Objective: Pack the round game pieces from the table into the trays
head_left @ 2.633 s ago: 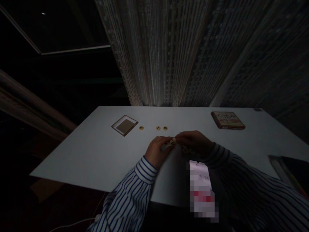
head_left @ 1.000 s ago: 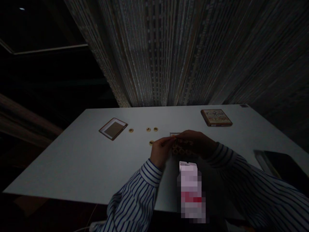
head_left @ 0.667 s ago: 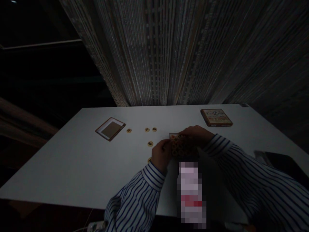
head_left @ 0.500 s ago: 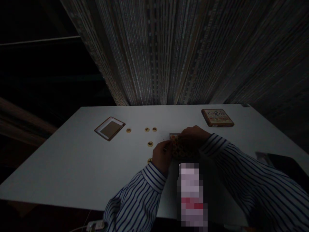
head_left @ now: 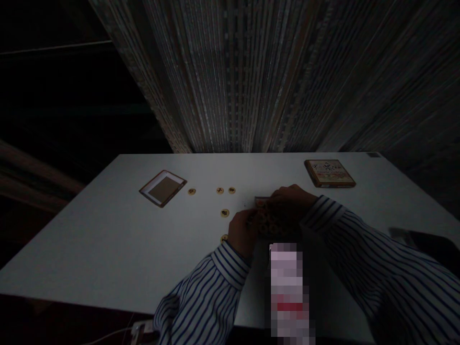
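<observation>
Between my hands lies a dark tray of round Chinese chess pieces (head_left: pixel 268 225), their faces dim in shadow. My left hand (head_left: pixel 243 231) is at the tray's left edge, fingers curled inward over the pieces. Over the tray's far right side is my right hand (head_left: pixel 293 200), closed, with its fingertips bent down among the pieces. Whatever either hand grips is too dark to make out. Left of the tray, several loose pieces lie on the table: one chess piece (head_left: pixel 224 213) is near my left hand, and another piece (head_left: pixel 224 238) is partly covered by my left cuff.
An open box lid (head_left: pixel 163 188) lies on the left of the white table (head_left: pixel 108 239). A flat printed box (head_left: pixel 329 173) rests at the back right. Some dark object (head_left: pixel 427 244) is beside my right forearm. A string curtain (head_left: pixel 244 86) hangs behind the table.
The view has shifted slightly. Both hands stay over the tray in nearly the same pose, and the loose pieces have not moved on the table.
</observation>
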A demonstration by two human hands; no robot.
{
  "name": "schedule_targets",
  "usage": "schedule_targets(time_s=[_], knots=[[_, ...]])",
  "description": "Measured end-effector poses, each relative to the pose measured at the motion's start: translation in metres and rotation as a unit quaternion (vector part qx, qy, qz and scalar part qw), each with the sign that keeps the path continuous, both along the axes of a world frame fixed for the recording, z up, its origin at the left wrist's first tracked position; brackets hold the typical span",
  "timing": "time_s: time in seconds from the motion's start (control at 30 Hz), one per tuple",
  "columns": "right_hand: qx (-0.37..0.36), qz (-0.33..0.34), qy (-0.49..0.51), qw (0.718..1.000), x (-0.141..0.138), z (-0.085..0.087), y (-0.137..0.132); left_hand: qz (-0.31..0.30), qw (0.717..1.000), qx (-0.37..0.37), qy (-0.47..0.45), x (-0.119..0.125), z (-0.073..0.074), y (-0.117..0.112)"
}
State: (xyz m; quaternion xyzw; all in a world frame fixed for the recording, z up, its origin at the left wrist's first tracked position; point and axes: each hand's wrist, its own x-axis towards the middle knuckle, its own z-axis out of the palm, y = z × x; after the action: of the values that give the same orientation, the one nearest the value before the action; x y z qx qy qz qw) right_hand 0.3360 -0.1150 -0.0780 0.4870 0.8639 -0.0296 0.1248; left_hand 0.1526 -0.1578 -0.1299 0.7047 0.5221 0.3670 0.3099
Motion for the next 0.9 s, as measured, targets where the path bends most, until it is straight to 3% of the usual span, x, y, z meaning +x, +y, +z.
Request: schedule_targets(time_s=[0.2,0.9], knots=[[-0.024,0.002,-0.021,1.000,-0.0017,-0.0016,0.0018,-0.005,1.000,0.005,0.018,-0.0003,-0.0008,0.0006],[0.001,-0.004,-0.007,1.000,-0.0013,-0.0059,-0.0027,-0.008,0.999,0.022,0.032,-0.0008,-0.0025,0.0001]])
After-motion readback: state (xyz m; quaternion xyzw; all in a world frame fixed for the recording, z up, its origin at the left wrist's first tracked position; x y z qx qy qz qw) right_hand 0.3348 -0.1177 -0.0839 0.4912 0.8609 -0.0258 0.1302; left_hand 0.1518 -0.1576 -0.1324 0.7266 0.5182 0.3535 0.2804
